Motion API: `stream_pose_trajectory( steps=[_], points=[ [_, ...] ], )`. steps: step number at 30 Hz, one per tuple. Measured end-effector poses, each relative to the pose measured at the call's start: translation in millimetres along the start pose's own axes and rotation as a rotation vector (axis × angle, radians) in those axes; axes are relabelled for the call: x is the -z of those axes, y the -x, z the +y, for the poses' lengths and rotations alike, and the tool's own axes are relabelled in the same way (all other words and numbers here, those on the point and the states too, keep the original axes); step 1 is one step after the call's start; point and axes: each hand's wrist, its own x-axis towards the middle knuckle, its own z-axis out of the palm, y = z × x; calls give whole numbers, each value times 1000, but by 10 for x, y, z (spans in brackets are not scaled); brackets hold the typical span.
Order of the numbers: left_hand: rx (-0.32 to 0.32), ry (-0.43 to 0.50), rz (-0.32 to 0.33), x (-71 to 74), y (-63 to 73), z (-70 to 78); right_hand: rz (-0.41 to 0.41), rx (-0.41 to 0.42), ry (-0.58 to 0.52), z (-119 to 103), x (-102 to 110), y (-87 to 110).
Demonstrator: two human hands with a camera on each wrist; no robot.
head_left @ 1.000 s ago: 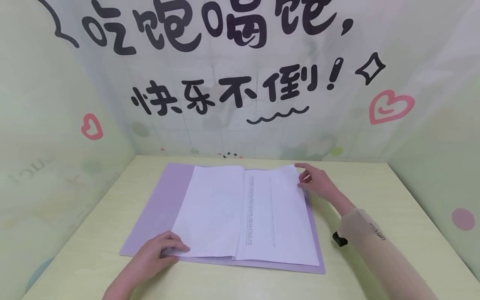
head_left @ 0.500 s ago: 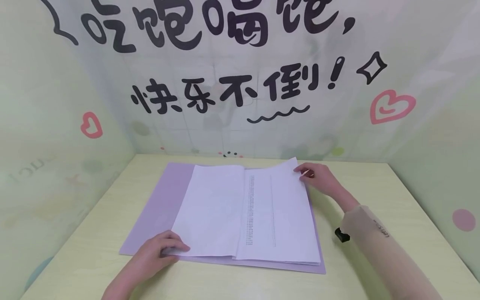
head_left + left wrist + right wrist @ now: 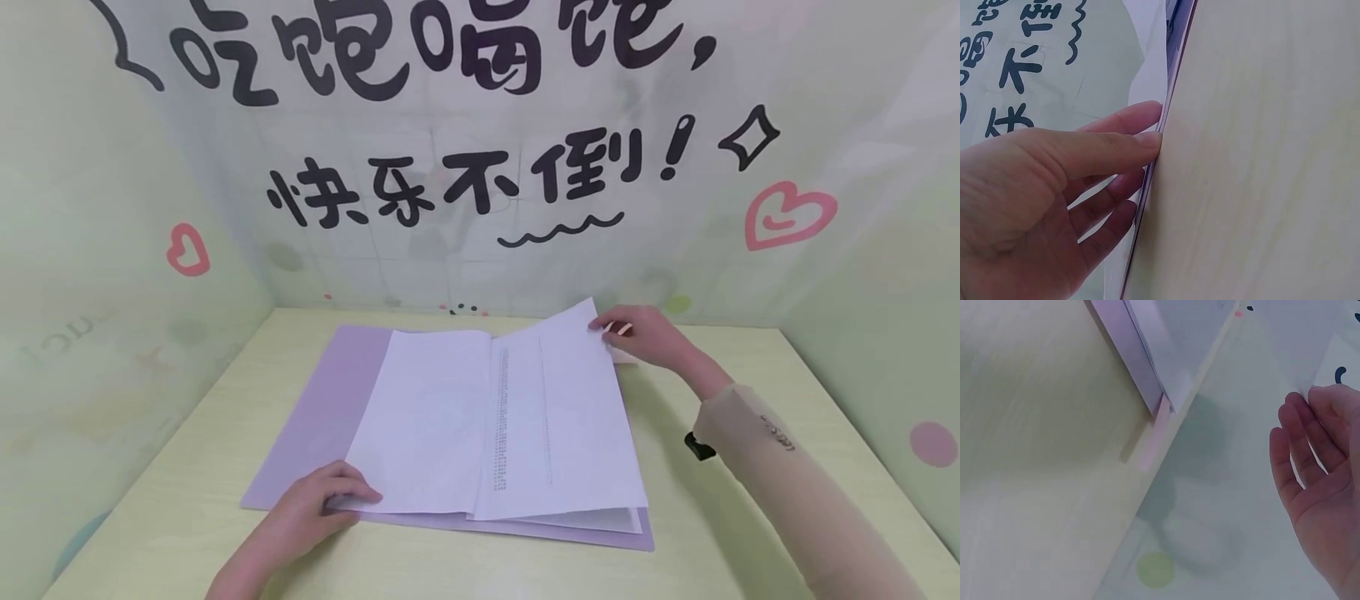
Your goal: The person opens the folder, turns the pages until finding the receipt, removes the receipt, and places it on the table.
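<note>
A lilac folder [image 3: 318,417] lies spread on the table with white pages inside. The left-hand page [image 3: 420,417] looks blank, and the right-hand page [image 3: 562,417] carries a narrow column of small print. My right hand [image 3: 648,335] pinches that page near its far right corner, between thumb and fingers, and holds it lifted; another sheet [image 3: 600,521] shows beneath. My left hand [image 3: 318,504] holds the folder's near left part, fingers over the page and thumb at the front edge. In the left wrist view, the thumb and fingertips [image 3: 1150,140] meet along that edge.
A pale pink strip [image 3: 1157,434] sticks out at the folder's far right corner. The light wooden table [image 3: 750,400] meets a printed back wall [image 3: 390,275] close behind the folder, with side walls left and right. A black piece [image 3: 701,446] hangs under the right sleeve.
The right-hand page has risen from nearly flat, its far corner now higher and its near edge apart from the sheet below. My right hand has lifted with it; the left hand stays put.
</note>
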Motion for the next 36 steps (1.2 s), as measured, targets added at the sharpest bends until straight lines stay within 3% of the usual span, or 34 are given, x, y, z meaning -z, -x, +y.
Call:
stream_pose_trajectory(
  steps=[6, 15, 22, 30, 33, 36],
  points=[
    [8, -16, 5, 3, 14, 15, 14, 64, 14, -138, 87, -139],
    [26, -24, 15, -3, 18, 25, 77, 28, -24, -391, 33, -385],
    [154, -74, -25, -11, -1, 99, 108, 69, -52, -598, 1, -543],
    [265, -182, 29, -27, -10, 142, 132, 102, -48, -715, 1, -650],
    [286, -179, 37, 0, -4, 106, 123, 92, -48, -750, -7, -706],
    [262, -168, 49, 17, 3, 64, 122, 84, -55, -807, -23, -765]
  ],
)
